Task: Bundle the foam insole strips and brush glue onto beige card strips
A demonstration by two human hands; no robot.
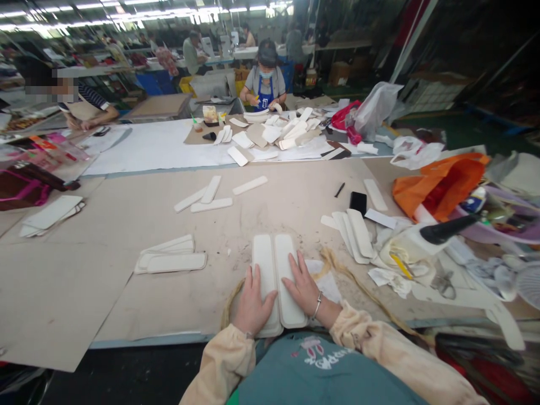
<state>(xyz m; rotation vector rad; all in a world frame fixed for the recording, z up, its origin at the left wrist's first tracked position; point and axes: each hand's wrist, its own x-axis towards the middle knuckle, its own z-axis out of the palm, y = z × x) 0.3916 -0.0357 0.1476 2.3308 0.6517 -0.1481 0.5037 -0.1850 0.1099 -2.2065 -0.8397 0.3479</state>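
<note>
Two long white rounded panels lie side by side at the near edge of the table, pointing away from me. On the left panel (263,259) my left hand (253,304) rests with its fingers spread. My right hand (302,287) lies flat across the right panel (291,312), fingers apart. Both panels seem to sit on other pieces at their near ends. A tan strip (337,261) runs beside my right wrist, and a similar strip curves out by my left hand. What the panels are made for I cannot tell.
Stacks of white pieces lie to the left (177,262) and right (358,233). Farther right are a black phone (358,202), a white container with a black handle (422,239) and an orange bag (439,180). A co-worker (265,81) sits across, behind a pile of white pieces (291,129).
</note>
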